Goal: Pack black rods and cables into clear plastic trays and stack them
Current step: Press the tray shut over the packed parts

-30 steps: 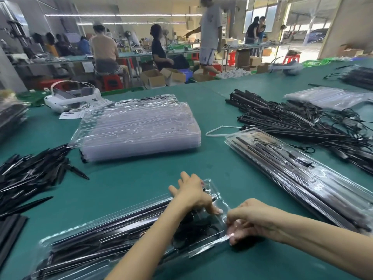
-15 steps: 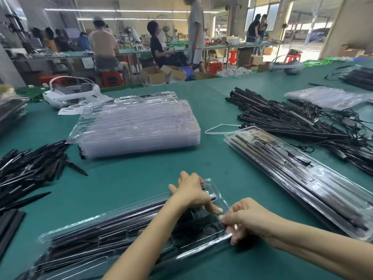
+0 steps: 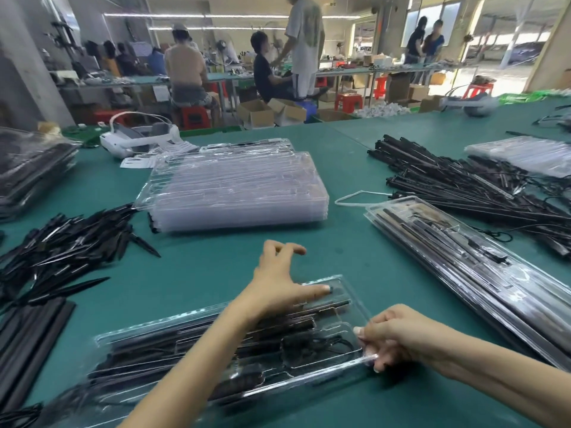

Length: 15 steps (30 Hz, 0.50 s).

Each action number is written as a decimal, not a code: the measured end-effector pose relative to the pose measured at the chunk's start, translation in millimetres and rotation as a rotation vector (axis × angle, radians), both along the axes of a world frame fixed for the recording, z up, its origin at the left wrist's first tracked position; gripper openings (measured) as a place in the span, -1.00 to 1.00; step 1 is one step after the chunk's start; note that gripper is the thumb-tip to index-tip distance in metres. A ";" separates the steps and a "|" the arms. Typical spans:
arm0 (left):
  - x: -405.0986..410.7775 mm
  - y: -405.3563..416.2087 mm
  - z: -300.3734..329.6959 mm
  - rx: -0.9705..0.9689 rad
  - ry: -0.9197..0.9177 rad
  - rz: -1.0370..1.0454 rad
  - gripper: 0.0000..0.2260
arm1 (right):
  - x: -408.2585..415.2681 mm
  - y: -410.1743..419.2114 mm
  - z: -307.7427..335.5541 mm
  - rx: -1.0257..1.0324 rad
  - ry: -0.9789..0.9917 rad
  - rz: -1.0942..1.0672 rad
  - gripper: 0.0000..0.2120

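A workshop with people seated and standing at long benches fills the background; in front spreads a green tabletop (image 3: 216, 267). Nearest the camera lies a filled clear tray (image 3: 191, 362), long and slightly skewed, with black rods and a coiled cable inside under a transparent cover. The left hand (image 3: 278, 279) reaches over the tray's far right part: its thumb presses flat on the cover near the far corner, while the other fingers are lifted and loosely spread above the bare tabletop beyond the tray. The right hand (image 3: 398, 338) sits at the tray's right end, fingers curled, pinching the edge of the plastic at the near right corner. Behind the tray, in the middle of the tabletop, stands a stack of empty trays (image 3: 238, 193). To the right lies a stack of packed trays (image 3: 463, 267), and past it a heap of rods and cables (image 3: 469, 186). To the left lies a pile of loose black pieces (image 3: 61, 242).
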State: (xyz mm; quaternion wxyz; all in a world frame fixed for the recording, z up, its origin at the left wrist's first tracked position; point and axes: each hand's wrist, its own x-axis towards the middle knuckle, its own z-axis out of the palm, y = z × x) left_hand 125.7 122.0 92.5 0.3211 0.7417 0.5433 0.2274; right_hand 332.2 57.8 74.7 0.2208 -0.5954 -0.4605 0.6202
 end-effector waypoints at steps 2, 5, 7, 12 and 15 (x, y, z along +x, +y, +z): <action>-38.7 -7.5 12.5 0.133 -0.048 0.096 -0.52 | 0.7 0.8 -3.3 0.018 -0.001 -0.020 -0.80; -102.3 -34.6 24.1 0.329 -0.027 0.252 -0.64 | 1.6 0.2 -8.7 0.064 0.019 -0.042 -0.79; -135.0 -64.9 23.4 0.412 0.044 0.306 -0.70 | 0.4 -1.5 -8.3 0.090 0.009 -0.052 -0.76; -175.3 -143.5 0.5 0.480 0.297 0.296 -0.88 | 3.7 -3.0 3.5 0.195 -0.365 0.111 -0.51; -198.2 -178.5 -15.9 0.454 0.288 0.585 -0.81 | 30.7 5.9 -6.6 0.565 -1.028 0.305 -0.31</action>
